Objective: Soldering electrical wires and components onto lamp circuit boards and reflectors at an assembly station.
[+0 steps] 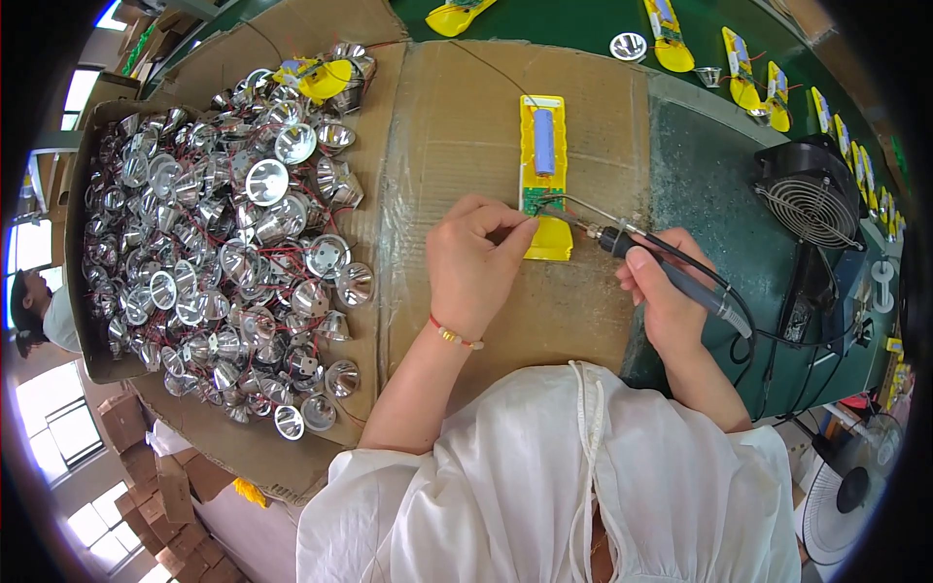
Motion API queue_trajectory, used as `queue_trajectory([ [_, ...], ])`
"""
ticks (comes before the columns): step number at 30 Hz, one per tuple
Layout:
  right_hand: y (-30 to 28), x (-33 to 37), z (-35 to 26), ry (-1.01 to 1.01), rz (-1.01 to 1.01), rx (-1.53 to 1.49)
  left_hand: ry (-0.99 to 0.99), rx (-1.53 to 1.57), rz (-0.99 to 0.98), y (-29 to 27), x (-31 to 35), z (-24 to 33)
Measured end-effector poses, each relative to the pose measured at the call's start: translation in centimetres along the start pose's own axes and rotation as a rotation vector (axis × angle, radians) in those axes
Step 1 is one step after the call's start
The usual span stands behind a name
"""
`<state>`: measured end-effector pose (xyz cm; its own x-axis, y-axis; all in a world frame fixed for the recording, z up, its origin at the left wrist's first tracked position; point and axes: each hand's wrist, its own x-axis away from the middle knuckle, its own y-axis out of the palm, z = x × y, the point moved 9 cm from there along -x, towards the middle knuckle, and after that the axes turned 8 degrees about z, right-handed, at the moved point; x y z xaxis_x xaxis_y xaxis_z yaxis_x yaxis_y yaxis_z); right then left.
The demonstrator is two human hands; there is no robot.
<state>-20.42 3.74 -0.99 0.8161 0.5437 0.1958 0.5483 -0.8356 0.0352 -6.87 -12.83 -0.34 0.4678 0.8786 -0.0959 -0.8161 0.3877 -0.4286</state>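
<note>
A yellow plastic housing [547,243] lies on the cardboard before me. It holds a blue cylindrical battery [544,142] and a small green circuit board [540,200]. My right hand [671,287] is closed around the dark handle of a soldering iron [688,282], whose tip reaches the board. A thin metal tube attached to the iron curves over toward the same spot. My left hand [483,251] is pinched at the board's left edge; what lies between its fingertips is hidden.
A cardboard box [107,364] at the left is heaped with silvery reflector cups [267,182] with red wires. Another yellow housing [326,80] rests on the heap. A black fan [812,199] stands at right; more yellow housings [669,44] line the green table's far side.
</note>
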Motion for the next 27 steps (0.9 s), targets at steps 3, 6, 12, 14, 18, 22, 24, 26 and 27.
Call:
queue_trajectory([
  [3,-0.1,0.2,0.1,0.006,-0.015,0.019,-0.001,0.040,-0.016,0.1,0.0,0.1],
  [6,-0.8,0.5,0.6,0.038,0.046,-0.125,0.016,-0.002,-0.034,0.3,-0.2,0.2],
  [12,-2.9,1.1,0.2,-0.037,0.085,-0.180,-0.015,0.012,-0.037,0.1,-0.1,-0.2],
  [14,-4.0,1.6,0.6,-0.027,0.124,-0.186,-0.021,-0.017,-0.038,0.0,0.0,-0.3],
  [18,-5.5,2.2,1.3,-0.018,0.160,-0.176,0.006,-0.024,-0.046,0.0,-0.1,-0.1],
  [22,-7.2,2.3,1.6,-0.037,0.180,-0.147,-0.021,-0.038,-0.049,0.2,-0.2,0.1],
  [24,-8.3,2.3,1.7,-0.031,0.193,-0.141,-0.037,-0.064,-0.062,0.1,-0.1,0.7],
  [26,-9.3,2.6,2.0,-0.020,0.202,-0.116,-0.233,0.084,0.027,-1.1,0.0,0.0],
  [27,-9.8,2.7,2.2,-0.018,0.207,-0.105,-0.149,-0.070,-0.070,-0.9,-0.2,0.0],
])
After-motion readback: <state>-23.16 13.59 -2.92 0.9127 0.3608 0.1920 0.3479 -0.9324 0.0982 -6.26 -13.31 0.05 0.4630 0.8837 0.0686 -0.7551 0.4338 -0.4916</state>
